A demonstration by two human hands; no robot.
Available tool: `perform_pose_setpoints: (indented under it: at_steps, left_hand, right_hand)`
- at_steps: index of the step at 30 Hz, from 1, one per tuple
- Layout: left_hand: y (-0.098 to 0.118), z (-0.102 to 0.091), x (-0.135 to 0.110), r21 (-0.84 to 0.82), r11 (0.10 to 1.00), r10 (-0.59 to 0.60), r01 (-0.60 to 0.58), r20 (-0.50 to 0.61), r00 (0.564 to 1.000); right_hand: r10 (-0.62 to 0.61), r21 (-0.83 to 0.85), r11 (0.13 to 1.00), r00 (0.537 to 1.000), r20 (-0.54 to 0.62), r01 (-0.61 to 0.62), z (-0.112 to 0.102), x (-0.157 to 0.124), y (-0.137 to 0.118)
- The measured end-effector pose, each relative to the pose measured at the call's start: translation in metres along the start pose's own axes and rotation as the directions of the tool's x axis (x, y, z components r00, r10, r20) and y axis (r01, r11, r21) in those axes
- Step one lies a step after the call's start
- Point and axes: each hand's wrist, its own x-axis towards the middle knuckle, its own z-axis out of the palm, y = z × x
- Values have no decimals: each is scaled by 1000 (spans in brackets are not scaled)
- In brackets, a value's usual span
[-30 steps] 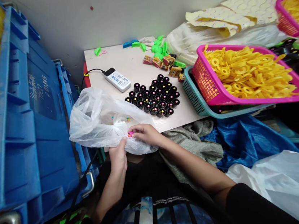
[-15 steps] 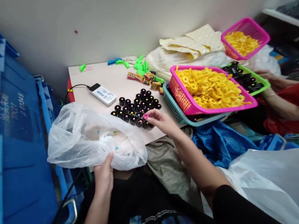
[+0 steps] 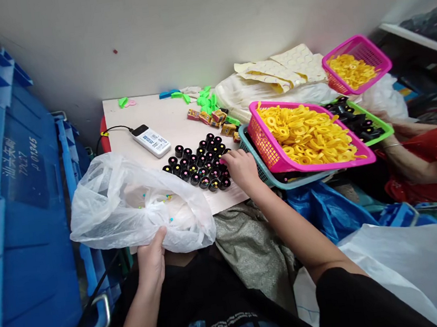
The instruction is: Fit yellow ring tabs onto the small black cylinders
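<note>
My left hand [image 3: 152, 261] grips the near edge of a clear plastic bag [image 3: 104, 206], thumb on top. A few tiny coloured bits, blue and yellow among them, show in the bag. My right hand [image 3: 243, 168] is at the right side of a cluster of short black cylinders [image 3: 195, 178], many with a pink or yellow dot on top. Its fingers are pinched together on a small pink piece [image 3: 222, 161], mostly hidden by the fingertips, right at the cylinders. Whether the piece touches one, I cannot tell.
A pink basket of yellow ring-ended parts [image 3: 365, 159] sits on a teal basket [image 3: 258, 166] to the right. Behind the cylinders lie small boxes [image 3: 218, 117], green pieces [image 3: 206, 101] and a white device [image 3: 152, 141]. Blue crates [image 3: 30, 218] stand left; another person's arm [image 3: 413, 161] is at right.
My right hand has moved right and slightly away from me, from the front of the cylinders to their right side, with the pink piece. My left hand still holds the bag.
</note>
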Motion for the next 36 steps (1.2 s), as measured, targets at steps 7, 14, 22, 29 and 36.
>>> perform_pose_setpoints:
  at_steps: [7, 14, 22, 29, 36]
  left_hand:
    - [-3, -2, 0, -18, 1000, 21, -21, 10, 1000]
    - [4, -1, -6, -68, 997, -20, 24, 54, 998]
    - [7, 2, -13, -86, 996, 1, 6, 80, 997]
    - [5, -6, -4, -150, 983, -102, 108, 50, 994]
    - [2, -9, 0, -128, 982, -140, 139, 3, 990]
  right_hand:
    - [-38, -32, 999, 999, -28, 37, -3, 1, 4]
    - [33, 601, 795, 984, -176, 80, -29, -26, -48]
    - [-318, 637, 770, 890, 328, 40, 0, -63, -133]
    - [-329, 661, 750, 881, 340, 25, 9, -63, -138]
    - [-175, 759, 622, 910, 376, -194, 15, -54, -136]
